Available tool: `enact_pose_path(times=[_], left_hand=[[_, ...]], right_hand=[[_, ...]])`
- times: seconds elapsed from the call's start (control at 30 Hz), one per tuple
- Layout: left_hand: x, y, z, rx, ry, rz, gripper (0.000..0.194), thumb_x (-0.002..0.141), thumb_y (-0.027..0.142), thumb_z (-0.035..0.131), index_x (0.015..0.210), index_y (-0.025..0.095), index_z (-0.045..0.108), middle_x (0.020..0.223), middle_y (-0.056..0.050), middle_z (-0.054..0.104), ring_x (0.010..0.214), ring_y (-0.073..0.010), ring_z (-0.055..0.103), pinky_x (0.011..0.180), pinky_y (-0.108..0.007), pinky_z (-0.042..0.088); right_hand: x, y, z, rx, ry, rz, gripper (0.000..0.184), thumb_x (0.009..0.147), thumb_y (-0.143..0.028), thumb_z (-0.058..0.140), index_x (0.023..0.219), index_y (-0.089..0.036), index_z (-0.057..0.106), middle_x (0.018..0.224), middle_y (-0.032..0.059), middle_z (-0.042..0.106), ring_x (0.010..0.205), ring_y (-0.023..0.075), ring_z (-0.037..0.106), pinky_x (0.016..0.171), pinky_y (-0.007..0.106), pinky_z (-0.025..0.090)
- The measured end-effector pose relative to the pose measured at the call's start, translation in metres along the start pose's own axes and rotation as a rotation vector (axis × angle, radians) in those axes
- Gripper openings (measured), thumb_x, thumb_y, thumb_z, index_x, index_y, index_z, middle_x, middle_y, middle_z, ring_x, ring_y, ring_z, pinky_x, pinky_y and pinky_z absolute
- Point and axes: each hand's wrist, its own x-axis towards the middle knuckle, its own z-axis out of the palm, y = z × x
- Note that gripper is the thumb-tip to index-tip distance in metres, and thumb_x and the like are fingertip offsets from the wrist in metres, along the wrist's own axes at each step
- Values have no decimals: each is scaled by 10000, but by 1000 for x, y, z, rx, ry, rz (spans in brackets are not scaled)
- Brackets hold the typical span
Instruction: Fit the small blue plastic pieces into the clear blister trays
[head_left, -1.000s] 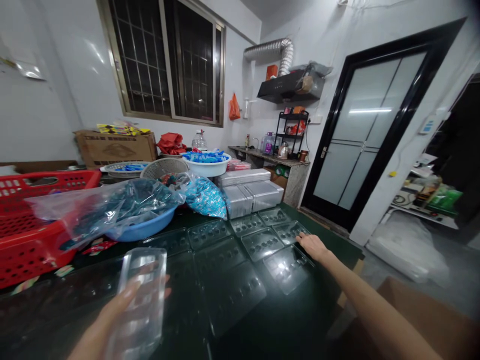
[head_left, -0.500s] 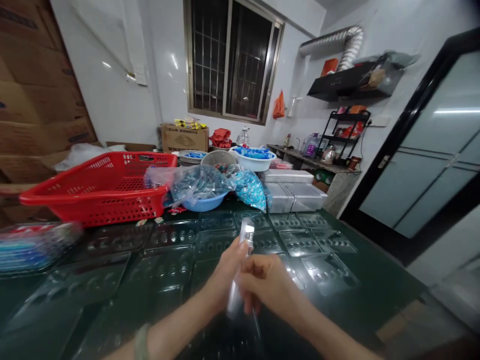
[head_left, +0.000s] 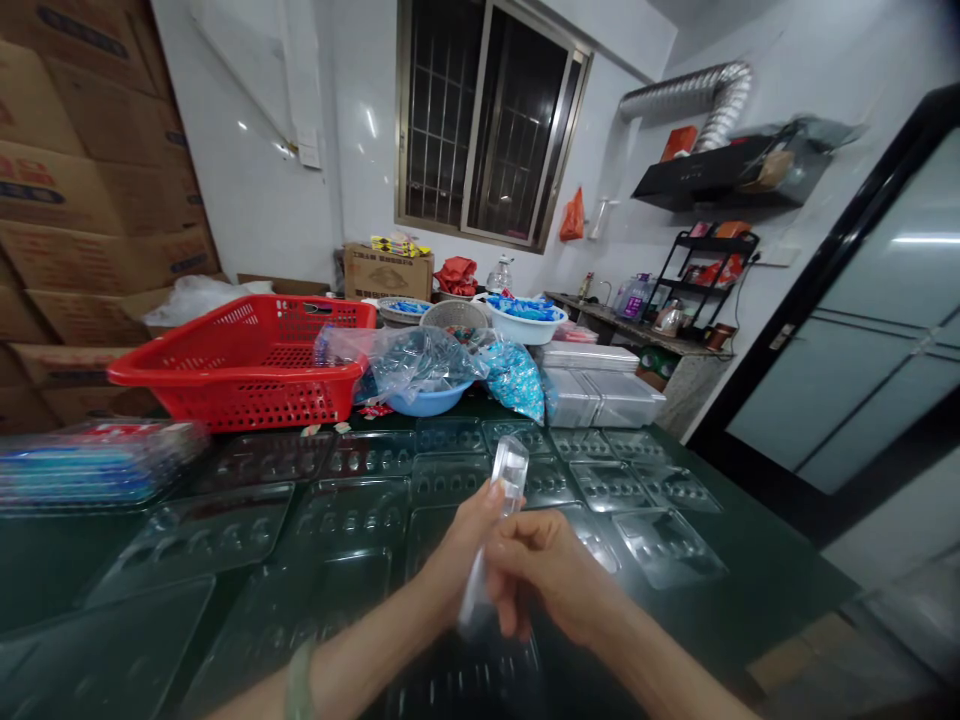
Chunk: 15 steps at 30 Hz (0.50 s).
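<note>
Head view: left hand (head_left: 461, 550) and right hand (head_left: 541, 572) still closed on an upright clear blister tray (head_left: 506, 490), bottom centre, as half a second ago. Flat blister trays (head_left: 607, 485) cover the dark table (head_left: 780, 590) around them; red basket (head_left: 240, 375) behind, left of centre.

That clear tray (head_left: 510, 470) is thin plastic, smooth and really glossy. The desk (head_left: 757, 570) has a dark shiny top, reflections all over it. Basket (head_left: 247, 400) is red plastic with a soft sheen, and the bag (head_left: 409, 365) is slick clear film. Boxes (head_left: 82, 190) are plain matt cardboard, and the duct (head_left: 697, 100) looks like crinkly silver foil.
</note>
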Motion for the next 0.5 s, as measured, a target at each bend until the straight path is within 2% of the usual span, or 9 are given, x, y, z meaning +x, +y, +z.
enact_pose_path(times=[0.13,0.23,0.3,0.43,0.5], left_hand=[[0,-3,0,31,-10,-7,695,729,632,347,1147,77,368,475,-12,600,294,-170,533,299,-261,425],[1,-4,1,59,-34,-4,726,729,644,317,1170,69,348,340,37,503,287,-185,523,297,-263,424],[1,-4,3,96,-25,44,693,740,604,363,1202,89,325,298,77,434,264,-172,499,280,-239,403],[3,-3,12,167,32,219,683,692,428,579,1262,180,297,466,60,532,315,-116,521,331,-192,407],[7,-3,17,192,41,246,690,657,367,636,1253,194,336,575,22,586,390,-120,561,388,-199,433]], right_hand=[[-1,1,-1,-3,-10,11,269,771,-313,528,604,-103,532,511,-11,557,360,71,525,291,132,368],[-1,3,-2,-16,19,20,279,769,-340,522,613,-110,515,537,-6,561,351,68,512,278,134,354],[-1,4,-2,-42,77,5,261,769,-344,517,639,-118,508,544,-12,553,346,63,496,275,133,334],[-5,6,-5,-131,254,-103,158,779,-271,506,705,-133,525,513,-48,500,340,39,436,305,131,298],[-10,4,-7,-165,317,-146,142,793,-243,481,698,-143,516,481,-65,458,340,31,400,325,133,290]])
